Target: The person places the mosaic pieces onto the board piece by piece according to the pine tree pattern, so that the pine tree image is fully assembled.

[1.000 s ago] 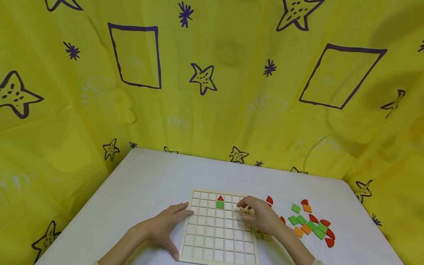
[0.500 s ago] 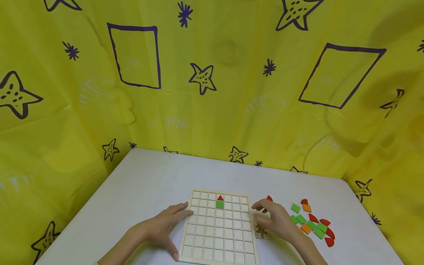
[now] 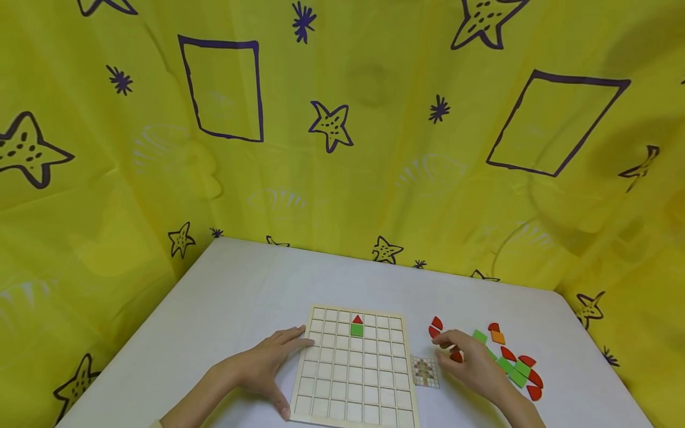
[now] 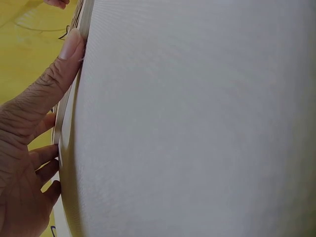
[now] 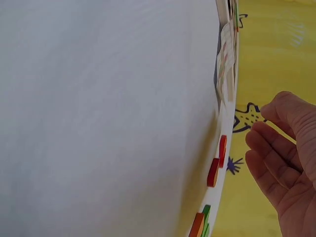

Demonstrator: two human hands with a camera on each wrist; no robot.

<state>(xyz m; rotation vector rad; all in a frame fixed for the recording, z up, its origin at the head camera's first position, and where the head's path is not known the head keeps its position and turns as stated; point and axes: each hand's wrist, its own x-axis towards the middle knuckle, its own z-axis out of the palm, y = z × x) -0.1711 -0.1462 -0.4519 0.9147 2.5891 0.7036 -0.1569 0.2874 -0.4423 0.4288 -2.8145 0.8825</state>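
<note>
The left hand (image 3: pixel 262 370) touched a wooden board (image 3: pixel 339 374) at its nine o'clock edge, thumb stretched from its fingers. The board sat on a white table (image 3: pixel 262 285). At its three o'clock lay a little picture card (image 3: pixel 426 373). Past that, the right hand (image 3: pixel 473 364) held thumb and finger apart near a red piece (image 3: pixel 456 356). At the board's twelve o'clock sat a green square (image 3: pixel 357 330), then a red triangle (image 3: pixel 357 320). Yellow cloth (image 3: pixel 369 184) hung behind.

Head cam above — wrist cams close
</note>
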